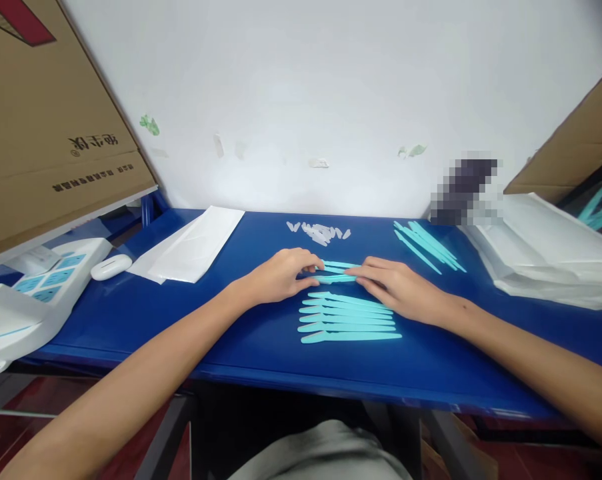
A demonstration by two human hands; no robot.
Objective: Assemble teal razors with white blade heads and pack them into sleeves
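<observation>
Several thin turquoise sticks (351, 327) lie side by side on the blue table, their wider ends to the left. Just beyond them, my left hand (288, 275) pinches the left end of a turquoise stick (337, 279). My right hand (393, 283) has its fingers closed on the right part of that same stick. Another turquoise stick (341, 265) lies right behind it, partly hidden by my fingers. Small whitish translucent pieces (321, 233) are heaped near the wall. More turquoise sticks (428, 245) lie loosely at the back right.
White paper sheets (195, 247) lie at the left, beside a white case (111, 267) and a white power strip (65, 280). White plastic bags (555, 253) cover the right. A cardboard box (55, 127) stands at the left. The blue table's (261, 360) front edge runs below my hands.
</observation>
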